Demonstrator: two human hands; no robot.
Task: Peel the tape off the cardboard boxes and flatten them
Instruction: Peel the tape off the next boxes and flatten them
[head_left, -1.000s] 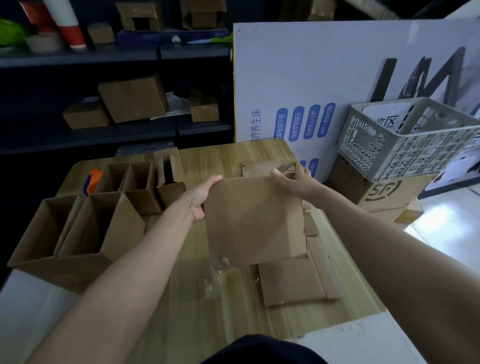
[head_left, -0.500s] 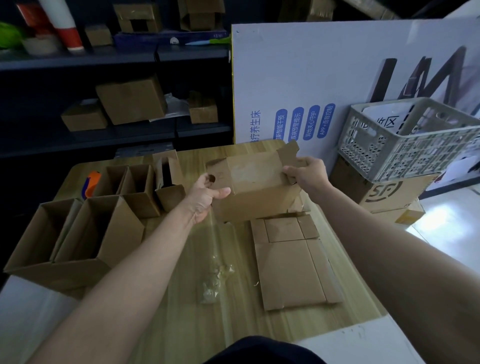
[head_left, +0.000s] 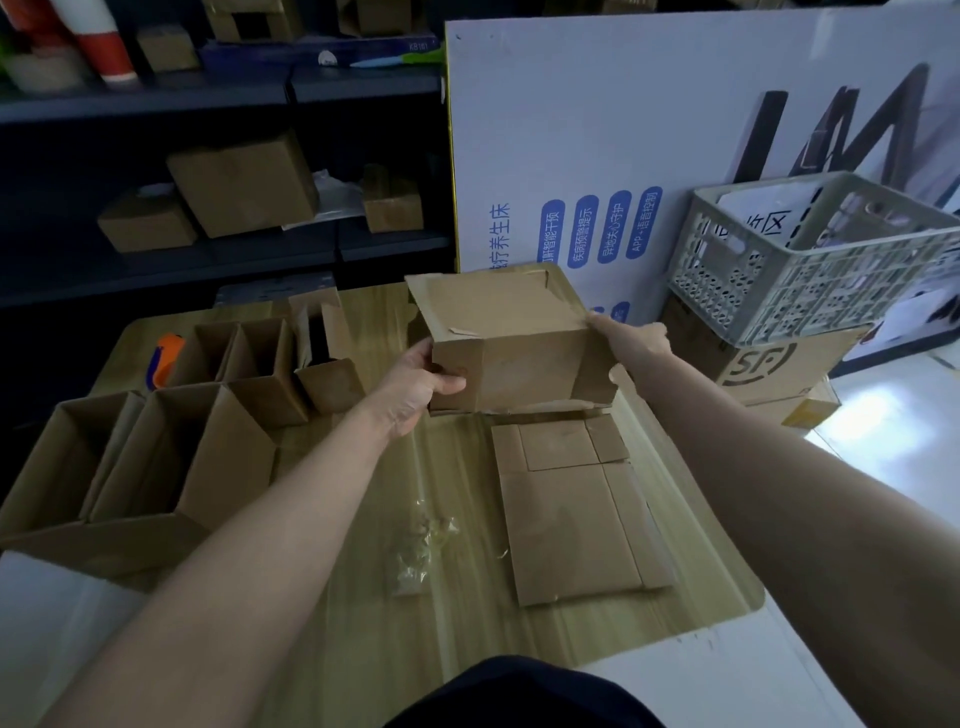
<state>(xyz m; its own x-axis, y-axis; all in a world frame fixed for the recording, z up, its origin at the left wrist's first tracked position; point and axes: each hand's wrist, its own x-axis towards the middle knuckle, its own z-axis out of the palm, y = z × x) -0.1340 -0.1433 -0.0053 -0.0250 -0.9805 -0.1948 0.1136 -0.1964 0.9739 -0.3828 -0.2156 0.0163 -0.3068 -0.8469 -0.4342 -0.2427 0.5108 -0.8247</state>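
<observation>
Two hands (head_left: 415, 387) (head_left: 634, 338) gripping creased cardboard box (head_left: 524, 364) — matte, angular

- Left arm (head_left: 260, 545): bare along its whole visible length, from the lower left corner up to the wrist; a smooth forearm that narrows toward the wrist.
- Right arm (head_left: 779, 493): bare as well, from the right edge to the wrist; it looks very broad close to the camera.
- Left grip (head_left: 415, 384): bare; its back and thumb show.
- Right grip (head_left: 631, 335): bare; only its back and part of the fingers show.
- Dark garment (head_left: 524, 691): plain cloth, navy or black, a rounded shape at the bottom middle; too dim to show seams or print.
</observation>
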